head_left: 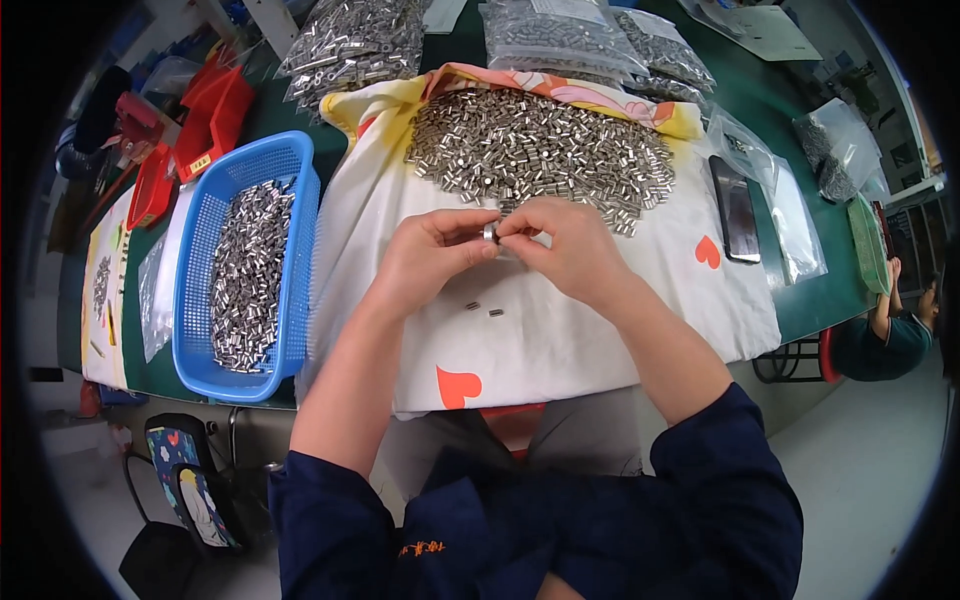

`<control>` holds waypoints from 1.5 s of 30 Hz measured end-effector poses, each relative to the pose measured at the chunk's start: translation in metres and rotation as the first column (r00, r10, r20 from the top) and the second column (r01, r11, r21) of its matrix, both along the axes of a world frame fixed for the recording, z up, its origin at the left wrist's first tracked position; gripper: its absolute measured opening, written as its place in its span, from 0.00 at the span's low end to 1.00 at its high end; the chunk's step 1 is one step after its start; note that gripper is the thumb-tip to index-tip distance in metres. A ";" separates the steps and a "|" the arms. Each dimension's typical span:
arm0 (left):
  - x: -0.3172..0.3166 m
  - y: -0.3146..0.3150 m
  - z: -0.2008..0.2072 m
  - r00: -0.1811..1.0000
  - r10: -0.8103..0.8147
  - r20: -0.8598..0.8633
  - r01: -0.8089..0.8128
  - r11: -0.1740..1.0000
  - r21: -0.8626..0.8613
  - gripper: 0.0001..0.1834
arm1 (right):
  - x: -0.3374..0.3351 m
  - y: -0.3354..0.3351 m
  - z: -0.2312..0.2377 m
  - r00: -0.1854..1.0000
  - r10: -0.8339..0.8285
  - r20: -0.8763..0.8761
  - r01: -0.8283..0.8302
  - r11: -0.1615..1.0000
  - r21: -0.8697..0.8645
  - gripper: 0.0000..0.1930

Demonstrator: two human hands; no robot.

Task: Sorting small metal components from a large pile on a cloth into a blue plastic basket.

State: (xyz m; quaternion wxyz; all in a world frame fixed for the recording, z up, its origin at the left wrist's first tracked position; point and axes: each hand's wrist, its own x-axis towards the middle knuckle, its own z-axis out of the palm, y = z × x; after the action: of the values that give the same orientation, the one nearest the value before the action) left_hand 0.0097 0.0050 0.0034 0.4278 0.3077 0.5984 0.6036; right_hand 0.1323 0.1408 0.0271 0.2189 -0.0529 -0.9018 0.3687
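My left hand is closed, with thumb and forefinger pinching a small shiny metal cylinder. From the other side, the fingertips of my right hand close at the same spot; whether they grip this cylinder or another small piece is hidden. Both hands are just above a white cloth with red hearts. Beyond them spreads a heap of small metal cylinders. Two loose dark metal pieces lie on the cloth nearer to me, below my hands.
At the left, a blue plastic basket holds many metal cylinders. Red bins stand behind it. Clear bags of metal parts line the table's far side. A dark phone lies at the right. Farther right sits another person.
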 end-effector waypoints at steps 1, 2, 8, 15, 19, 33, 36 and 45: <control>0.000 0.000 0.000 1.000 -0.017 0.000 0.017 1.000 -0.002 0.19 | 0.001 0.001 0.002 1.000 0.008 0.021 -0.006 0.996 -0.090 0.04; 0.000 0.000 0.001 1.000 -0.014 0.001 0.014 1.000 -0.004 0.19 | 0.001 0.005 0.004 1.000 0.012 0.023 -0.010 0.996 -0.093 0.04; 0.006 0.002 0.005 0.990 -0.132 0.052 0.132 0.991 0.008 0.19 | 0.006 0.017 0.010 0.943 0.136 0.303 0.003 0.909 -0.417 0.06; 0.007 -0.002 0.005 0.979 -0.197 0.058 0.202 0.973 -0.111 0.18 | 0.017 0.054 0.017 0.934 -0.075 0.350 0.138 0.978 -0.158 0.07; 0.007 -0.001 0.006 0.963 -0.266 0.034 0.269 0.953 -0.138 0.18 | 0.024 0.056 0.018 0.884 -0.089 0.460 0.027 0.990 0.139 0.06; 0.003 0.000 0.008 0.992 -0.079 0.101 0.082 0.996 -0.020 0.18 | 0.008 0.026 0.019 0.956 -0.089 0.279 0.147 0.970 -0.195 0.04; 0.001 0.001 0.004 0.986 -0.059 0.158 0.056 0.998 0.028 0.18 | 0.006 0.017 0.009 0.986 0.042 0.163 0.023 0.925 -0.378 0.05; 0.001 0.000 0.004 0.987 -0.048 0.151 0.042 0.998 0.044 0.18 | 0.005 0.003 0.015 0.981 0.019 0.195 0.032 0.965 -0.259 0.03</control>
State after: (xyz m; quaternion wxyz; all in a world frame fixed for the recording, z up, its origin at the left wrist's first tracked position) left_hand 0.0105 0.0052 0.0076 0.4791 0.2830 0.5445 0.6276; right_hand 0.1376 0.1439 0.0423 0.1216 -0.1202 -0.8623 0.4767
